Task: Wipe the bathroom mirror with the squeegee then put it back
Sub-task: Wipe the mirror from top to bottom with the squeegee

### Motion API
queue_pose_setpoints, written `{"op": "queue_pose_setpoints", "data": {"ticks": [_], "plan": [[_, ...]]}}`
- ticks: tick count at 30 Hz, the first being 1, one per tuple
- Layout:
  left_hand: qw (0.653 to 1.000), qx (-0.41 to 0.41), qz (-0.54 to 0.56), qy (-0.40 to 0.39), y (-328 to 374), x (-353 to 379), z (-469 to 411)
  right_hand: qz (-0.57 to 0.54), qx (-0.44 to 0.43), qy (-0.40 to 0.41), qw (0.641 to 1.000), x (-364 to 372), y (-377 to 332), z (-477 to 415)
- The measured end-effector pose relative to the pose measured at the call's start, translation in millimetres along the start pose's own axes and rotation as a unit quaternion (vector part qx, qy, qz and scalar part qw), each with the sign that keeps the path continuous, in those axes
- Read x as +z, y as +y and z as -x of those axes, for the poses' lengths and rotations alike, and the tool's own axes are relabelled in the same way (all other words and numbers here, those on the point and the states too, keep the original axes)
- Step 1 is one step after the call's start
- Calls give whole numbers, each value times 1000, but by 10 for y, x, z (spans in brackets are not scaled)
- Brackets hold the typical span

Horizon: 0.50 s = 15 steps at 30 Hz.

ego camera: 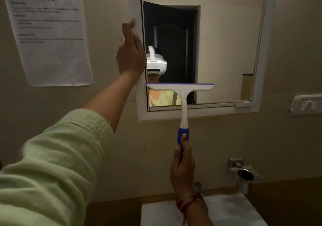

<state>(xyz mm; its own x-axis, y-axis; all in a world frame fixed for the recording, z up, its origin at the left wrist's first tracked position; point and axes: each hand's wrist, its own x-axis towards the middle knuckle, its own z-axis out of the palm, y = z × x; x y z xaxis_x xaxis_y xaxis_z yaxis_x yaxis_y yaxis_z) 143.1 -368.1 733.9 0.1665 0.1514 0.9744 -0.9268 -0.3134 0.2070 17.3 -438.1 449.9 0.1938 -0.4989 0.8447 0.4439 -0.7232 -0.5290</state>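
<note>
The bathroom mirror [226, 42] hangs on the wall in a white frame [191, 115]. My right hand [183, 166] grips the blue lower end of a white squeegee [183, 93]. Its blue-edged blade lies level against the lower left part of the glass. My left hand [130, 54] rests flat on the frame's left side, fingers wrapped around its edge, the green sleeve reaching up from the lower left.
A printed sheet [48, 33] is stuck to the wall at left. A white washbasin [235, 210] with a metal tap [198, 187] sits below. A metal cup holder [245, 175] and a white wall fitting [306, 104] are at right.
</note>
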Motion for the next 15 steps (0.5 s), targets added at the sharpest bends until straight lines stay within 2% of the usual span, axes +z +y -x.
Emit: {"op": "queue_pose_setpoints", "data": {"ticks": [4,10,15], "plan": [[1000,8,9,-1,-19,2,4,-8,-19,2,1000,3,-9,-100],[1000,9,6,1,-14,-7,4,28,10,-27,999,-111,171,366],[1000,10,14,3,-25,12,-2,45,-14,-17,999,-173,77,65]]}}
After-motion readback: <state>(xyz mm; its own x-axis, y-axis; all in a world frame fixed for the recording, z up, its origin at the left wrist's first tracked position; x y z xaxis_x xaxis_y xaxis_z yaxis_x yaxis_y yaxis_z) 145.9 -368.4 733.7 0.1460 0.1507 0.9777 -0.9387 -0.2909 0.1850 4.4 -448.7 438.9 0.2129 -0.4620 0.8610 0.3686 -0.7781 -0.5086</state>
